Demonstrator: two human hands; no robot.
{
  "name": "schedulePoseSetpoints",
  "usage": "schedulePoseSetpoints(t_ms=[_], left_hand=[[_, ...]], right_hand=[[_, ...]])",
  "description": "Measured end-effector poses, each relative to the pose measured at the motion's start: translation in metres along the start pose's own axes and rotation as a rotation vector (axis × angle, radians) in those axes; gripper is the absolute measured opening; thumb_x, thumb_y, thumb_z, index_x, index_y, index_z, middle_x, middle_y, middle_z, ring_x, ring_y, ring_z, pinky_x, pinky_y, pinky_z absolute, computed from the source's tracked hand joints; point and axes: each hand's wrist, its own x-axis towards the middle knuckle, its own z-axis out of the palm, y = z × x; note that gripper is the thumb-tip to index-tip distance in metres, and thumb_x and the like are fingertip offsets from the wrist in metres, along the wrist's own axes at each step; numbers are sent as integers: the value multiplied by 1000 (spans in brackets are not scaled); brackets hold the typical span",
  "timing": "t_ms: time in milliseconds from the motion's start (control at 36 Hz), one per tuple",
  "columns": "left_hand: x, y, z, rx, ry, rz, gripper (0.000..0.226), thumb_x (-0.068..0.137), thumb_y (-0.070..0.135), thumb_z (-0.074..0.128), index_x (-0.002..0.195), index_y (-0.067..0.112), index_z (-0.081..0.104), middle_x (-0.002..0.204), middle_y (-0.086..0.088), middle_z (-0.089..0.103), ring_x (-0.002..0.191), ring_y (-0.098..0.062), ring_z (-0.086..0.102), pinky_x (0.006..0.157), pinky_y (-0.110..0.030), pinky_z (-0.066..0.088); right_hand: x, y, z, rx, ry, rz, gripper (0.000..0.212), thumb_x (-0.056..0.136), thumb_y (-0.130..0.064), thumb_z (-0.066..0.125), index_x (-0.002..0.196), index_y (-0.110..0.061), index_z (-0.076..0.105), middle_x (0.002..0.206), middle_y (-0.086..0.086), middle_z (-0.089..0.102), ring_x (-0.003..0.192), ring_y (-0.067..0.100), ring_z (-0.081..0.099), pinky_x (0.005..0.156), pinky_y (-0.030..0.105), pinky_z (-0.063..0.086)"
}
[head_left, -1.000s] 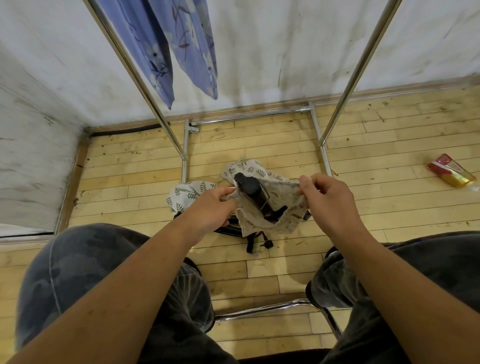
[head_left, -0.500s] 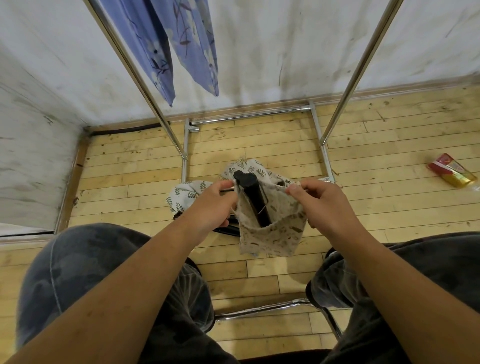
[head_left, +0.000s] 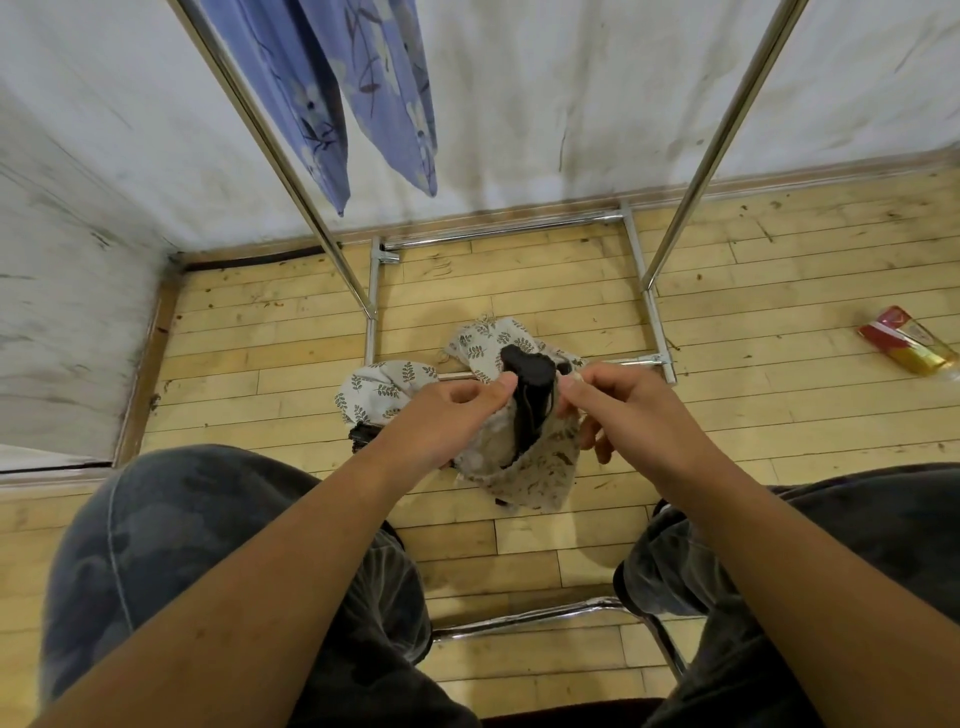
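Cloth pouch (head_left: 543, 467) (black item (head_left: 530, 376) inside) held.

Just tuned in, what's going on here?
A seated person holds a cloth pouch, left hand and right hand each pinching a side of its mouth. A black object stands inside, its top sticking out. More leaf-print cloth lies on the floor beyond, by the rack.

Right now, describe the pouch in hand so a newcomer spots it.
Under the chrome clothes rack, between the person's knees, the left hand and right hand pinch a beige speckled pouch. Unlike the leaf-print cloth on the floor behind it, it has a black object sticking out.
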Motion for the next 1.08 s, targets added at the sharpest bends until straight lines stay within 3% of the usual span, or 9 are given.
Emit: schedulePoseSetpoints(t_ms=[111, 167, 250, 361, 472, 583, 694, 778, 1083], left_hand=[[3, -2, 1, 63, 15, -84, 87, 78, 93, 37, 129, 31, 67, 136, 1, 66, 104, -6, 61, 106, -50, 50], [7, -4, 2, 72, 27, -130, 100, 71, 100, 27, 128, 28, 66, 123, 4, 69, 100, -17, 65, 99, -45, 53], [10, -6, 3, 79, 67, -100, 83, 82, 93, 29, 124, 30, 64, 98, 7, 65, 80, -15, 63, 82, -39, 53], [13, -8, 4, 59, 78, -28, 63, 93, 74, 49, 143, 36, 56, 114, 17, 63, 86, -5, 61, 78, -32, 51], [19, -10, 2, 67, 82, 24, 65, 87, 64, 67, 147, 49, 47, 143, 11, 58, 105, -5, 65, 96, -34, 54], [16, -6, 2, 75, -21, 86, 49, 90, 42, 76, 135, 53, 58, 90, 15, 74, 60, 3, 64, 55, -13, 46], [18, -11, 6, 90, -115, 106, 27, 91, 44, 73, 116, 52, 67, 78, -1, 76, 63, -8, 61, 65, -25, 44], [16, -15, 8, 83, -150, 125, 16, 95, 43, 69, 110, 50, 71, 61, -1, 55, 57, -16, 41, 54, -26, 32], [20, -11, 10, -31, -150, 129, 61, 91, 37, 75, 146, 38, 47, 73, 3, 70, 68, -17, 54, 66, -33, 43]], right_hand=[[0, -2, 1, 13, -60, -2, 31, 102, -37, 60, 81, -20, 76, 90, 13, 73, 72, 19, 67, 61, 36, 53], [0, -2, 2, 7, -96, -2, 27, 101, -33, 61, 83, -20, 77, 90, 13, 73, 74, 22, 69, 62, 35, 54], [0, 0, 2, -11, -143, -11, 25, 99, -28, 64, 85, -10, 76, 88, 19, 71, 76, 27, 70, 64, 36, 54], [0, 1, 1, -18, -199, -2, 39, 83, -41, 67, 85, -2, 72, 94, 22, 70, 73, 20, 66, 64, 35, 52], [-3, 0, 1, -24, -237, 23, 35, 80, -43, 64, 79, -10, 74, 94, 18, 73, 74, 20, 66, 65, 35, 51], [-2, 2, 2, -7, -211, 25, 24, 98, -27, 64, 85, -9, 74, 86, 15, 70, 80, 30, 70, 65, 36, 51], [0, 0, 3, -3, -183, 59, 23, 102, -29, 60, 91, -18, 78, 95, 4, 76, 78, 22, 70, 64, 35, 53], [0, -1, 3, 9, -176, 88, 20, 103, -26, 58, 99, -19, 76, 98, -1, 78, 74, 19, 70, 62, 37, 52], [0, 1, 6, 14, -251, 156, 15, 102, -29, 60, 111, -25, 72, 100, -6, 77, 79, 21, 75, 61, 34, 53]])
